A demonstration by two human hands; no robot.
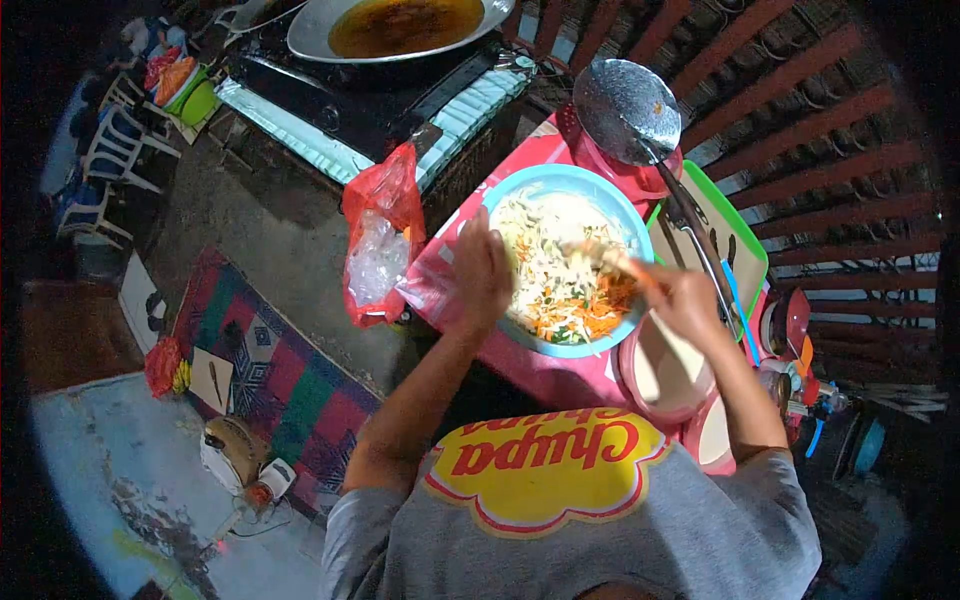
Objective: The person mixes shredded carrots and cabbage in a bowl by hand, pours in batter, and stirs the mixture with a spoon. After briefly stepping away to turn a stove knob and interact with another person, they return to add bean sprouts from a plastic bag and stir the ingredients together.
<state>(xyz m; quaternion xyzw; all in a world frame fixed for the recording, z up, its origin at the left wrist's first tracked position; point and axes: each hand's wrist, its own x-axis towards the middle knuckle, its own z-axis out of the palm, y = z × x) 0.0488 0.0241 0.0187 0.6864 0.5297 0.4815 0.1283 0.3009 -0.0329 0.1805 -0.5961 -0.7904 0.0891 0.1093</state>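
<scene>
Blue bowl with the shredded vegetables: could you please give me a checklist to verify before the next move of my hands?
1. Blue bowl stands on the pink cloth: ok.
2. Right hand grips the utensil: ok.
3. Left hand steadies the bowl: cannot tell; it is blurred at the rim.
4. Shredded vegetables evenly mixed: not ok; orange shreds gather at the near side.
5. Brown liquid in the wide pan is hot: cannot tell.

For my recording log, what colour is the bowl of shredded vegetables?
The bowl is light blue, best seen in the head view.
</scene>
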